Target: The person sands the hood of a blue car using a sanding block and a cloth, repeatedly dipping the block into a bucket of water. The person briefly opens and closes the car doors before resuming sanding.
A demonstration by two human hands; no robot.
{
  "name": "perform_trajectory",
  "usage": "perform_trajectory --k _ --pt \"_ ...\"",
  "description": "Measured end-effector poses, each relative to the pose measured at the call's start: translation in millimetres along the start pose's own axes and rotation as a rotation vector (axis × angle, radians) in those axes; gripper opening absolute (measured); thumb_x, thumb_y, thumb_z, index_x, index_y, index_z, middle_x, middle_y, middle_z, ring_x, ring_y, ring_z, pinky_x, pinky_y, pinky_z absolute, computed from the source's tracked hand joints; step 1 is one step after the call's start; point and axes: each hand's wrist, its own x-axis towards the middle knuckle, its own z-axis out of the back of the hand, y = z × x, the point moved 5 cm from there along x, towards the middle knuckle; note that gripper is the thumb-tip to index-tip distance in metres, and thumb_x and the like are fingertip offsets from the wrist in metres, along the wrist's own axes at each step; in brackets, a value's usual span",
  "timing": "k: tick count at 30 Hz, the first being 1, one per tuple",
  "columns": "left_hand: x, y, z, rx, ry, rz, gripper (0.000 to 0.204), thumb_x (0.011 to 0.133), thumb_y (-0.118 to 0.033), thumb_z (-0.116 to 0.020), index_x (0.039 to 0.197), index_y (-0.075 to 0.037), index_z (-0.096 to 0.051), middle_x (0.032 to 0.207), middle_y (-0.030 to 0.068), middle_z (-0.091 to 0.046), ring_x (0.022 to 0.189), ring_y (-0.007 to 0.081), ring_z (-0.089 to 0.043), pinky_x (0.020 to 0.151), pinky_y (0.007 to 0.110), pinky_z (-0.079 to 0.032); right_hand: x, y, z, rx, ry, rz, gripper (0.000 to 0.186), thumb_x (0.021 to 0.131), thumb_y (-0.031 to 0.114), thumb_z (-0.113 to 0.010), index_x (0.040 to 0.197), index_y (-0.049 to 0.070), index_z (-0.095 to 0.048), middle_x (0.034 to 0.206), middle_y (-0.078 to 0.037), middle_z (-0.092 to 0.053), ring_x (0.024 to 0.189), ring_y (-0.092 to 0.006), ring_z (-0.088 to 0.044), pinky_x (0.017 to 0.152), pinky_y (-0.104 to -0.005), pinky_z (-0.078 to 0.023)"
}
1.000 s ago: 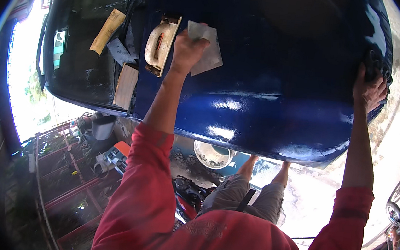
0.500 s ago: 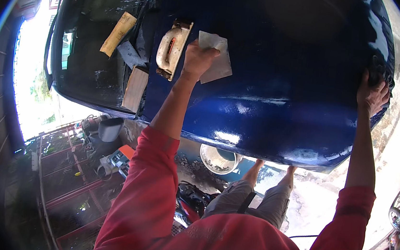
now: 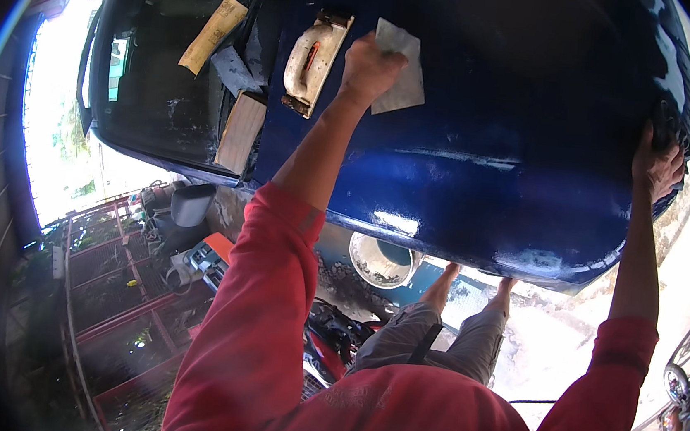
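Observation:
My left hand (image 3: 371, 73) is closed on a pale grey sheet (image 3: 406, 72), probably sandpaper, held over the dark blue car hood (image 3: 488, 105). Just left of that hand lies a hand sander (image 3: 300, 62) with a whitish handle and worn metal clamps. At the hood's right end, my right hand (image 3: 658, 171) is bent around a dark object (image 3: 665, 126) at the edge. Its fingertips are partly hidden, and I cannot make out what the object is.
By the windshield lie a yellowish block (image 3: 213, 35), a grey strip (image 3: 236, 70) and a wooden block (image 3: 241, 132). A white bucket (image 3: 382, 262) stands below the hood's near edge. Left of my legs are an orange-and-grey machine (image 3: 212, 261) and a red motorcycle (image 3: 329, 339).
The view has shifted, so the car sits higher and farther right in it. My left hand and the sheet have moved slightly away and to the right of the sander.

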Motion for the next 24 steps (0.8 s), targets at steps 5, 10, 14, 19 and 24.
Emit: perform_trajectory --k 5,10,14,19,24 --pt "-0.9 -38.3 -16.3 -0.251 0.033 0.018 0.034 0.077 -0.017 -0.074 0.105 0.002 -0.074 0.102 0.0242 -0.079 0.097 0.0415 -0.078 0.088 0.044 -0.062 0.0 0.5 -0.4 0.004 0.006 -0.019 0.089 0.088 0.088 -0.055 0.157 0.032 -0.047 0.172 -0.002 -0.035 0.161 -0.0307 -0.023 0.122 -0.0647 -0.03" --pt "-12.6 -41.5 -10.9 -0.129 0.015 -0.055 0.031 0.078 -0.008 -0.07 0.108 -0.001 -0.076 0.098 0.0174 -0.08 0.09 0.0302 -0.079 0.081 0.039 -0.063 -0.6 1.3 -0.7 0.005 0.006 -0.011 0.088 0.087 0.088 -0.056 0.156 0.033 -0.047 0.172 -0.003 -0.035 0.161 -0.0299 -0.024 0.123 -0.0627 -0.029" --pt "-15.3 -15.0 -8.1 -0.272 0.056 0.007 0.029 0.077 -0.004 -0.069 0.105 0.0 -0.075 0.099 0.0194 -0.079 0.086 0.0278 -0.079 0.077 0.037 -0.062 -1.1 0.2 -2.5 -0.007 0.018 -0.021 0.088 0.087 0.088 -0.056 0.156 0.034 -0.046 0.172 -0.003 -0.034 0.161 -0.0304 -0.024 0.123 -0.0629 -0.028" --pt "-9.8 -7.5 -13.7 -0.156 0.039 0.029 0.026 0.078 -0.012 -0.073 0.1 0.002 -0.073 0.096 0.0169 -0.079 0.086 0.03 -0.078 0.078 0.041 -0.062 -1.8 3.1 2.6 0.067 -0.019 -0.008 0.086 0.088 0.087 -0.056 0.156 0.035 -0.046 0.172 -0.004 -0.035 0.16 -0.031 -0.023 0.123 -0.0634 -0.029" --pt "-11.3 -27.2 -17.4 -0.22 0.039 0.032 0.031 0.077 -0.015 -0.074 0.103 0.003 -0.073 0.097 0.0237 -0.079 0.093 0.0378 -0.079 0.084 0.042 -0.062 -5.3 4.3 2.3 0.018 0.031 -0.016 0.088 0.088 0.087 -0.057 0.157 0.034 -0.046 0.172 -0.004 -0.034 0.161 -0.031 -0.023 0.123 -0.0658 -0.027"
